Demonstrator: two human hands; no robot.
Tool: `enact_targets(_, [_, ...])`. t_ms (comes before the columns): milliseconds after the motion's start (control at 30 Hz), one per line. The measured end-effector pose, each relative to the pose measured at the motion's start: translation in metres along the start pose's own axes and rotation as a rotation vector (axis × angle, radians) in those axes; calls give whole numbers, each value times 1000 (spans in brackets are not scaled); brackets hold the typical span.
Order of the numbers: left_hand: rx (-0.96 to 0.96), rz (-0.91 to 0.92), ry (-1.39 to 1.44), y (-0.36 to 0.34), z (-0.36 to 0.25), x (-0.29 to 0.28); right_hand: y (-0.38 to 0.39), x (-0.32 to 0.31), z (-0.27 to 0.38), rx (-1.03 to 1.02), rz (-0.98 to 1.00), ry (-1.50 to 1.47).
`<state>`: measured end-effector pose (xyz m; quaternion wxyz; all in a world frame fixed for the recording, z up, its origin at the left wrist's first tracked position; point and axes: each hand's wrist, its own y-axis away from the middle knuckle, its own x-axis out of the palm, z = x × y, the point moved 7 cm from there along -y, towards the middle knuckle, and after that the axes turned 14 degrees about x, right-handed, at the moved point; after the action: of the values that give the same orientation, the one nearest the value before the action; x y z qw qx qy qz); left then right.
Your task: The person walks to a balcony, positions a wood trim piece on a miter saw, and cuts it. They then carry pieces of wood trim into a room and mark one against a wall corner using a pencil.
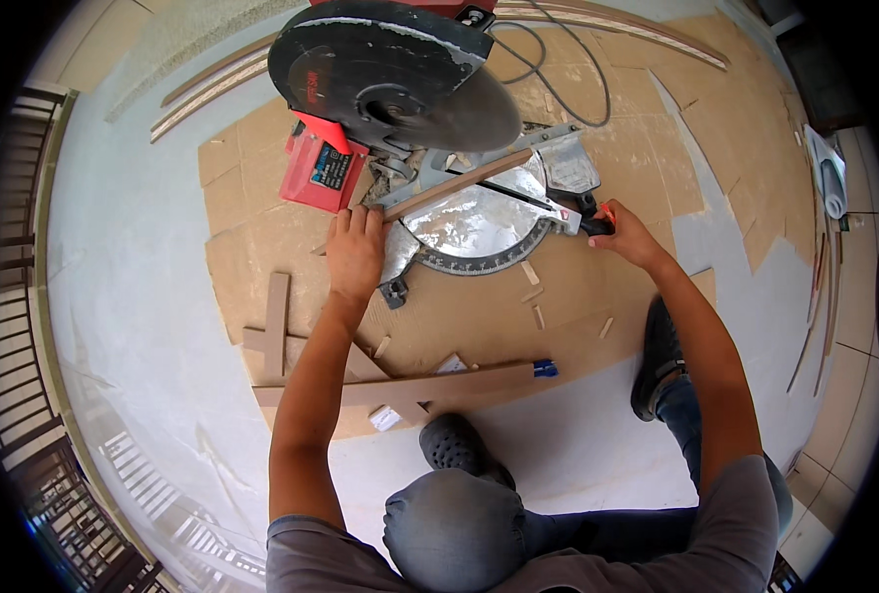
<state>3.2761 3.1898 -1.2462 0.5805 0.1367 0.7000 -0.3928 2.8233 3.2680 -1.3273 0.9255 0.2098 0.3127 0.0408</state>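
Note:
A red and black mitre saw stands on cardboard on the floor, its blade raised over a round metal table. A thin brown wood strip lies slanted against the saw's fence. My left hand presses flat on the strip's near left end and the saw base. My right hand grips the black angle-lock handle at the table's right front.
Longer wood strips and short offcuts lie on the cardboard near my knee and shoes. More long strips lie at the far left and back right. A black cable loops behind the saw. A railing runs along the left.

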Motion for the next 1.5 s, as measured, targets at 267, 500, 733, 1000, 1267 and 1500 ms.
enact_targets(267, [-74,-117,69,19,15,-21,-11,20,16,707,666,-317])
enact_targets(500, [-85,-153,107,27,19,-16,-11,44,1,699,699,-214])
enact_targets(733, [-82,-170,163,23,23,-19,76,159,21,554,468,-458])
enact_targets(1000, [-83,-193,188,24,29,-19,89,305,118,493,45,-868])
enact_targets(1267, [-86,-179,196,25,28,-18,67,357,164,560,-219,-1203])
enact_targets(1500, [-70,-177,196,26,29,-16,69,355,166,556,-223,-1084])
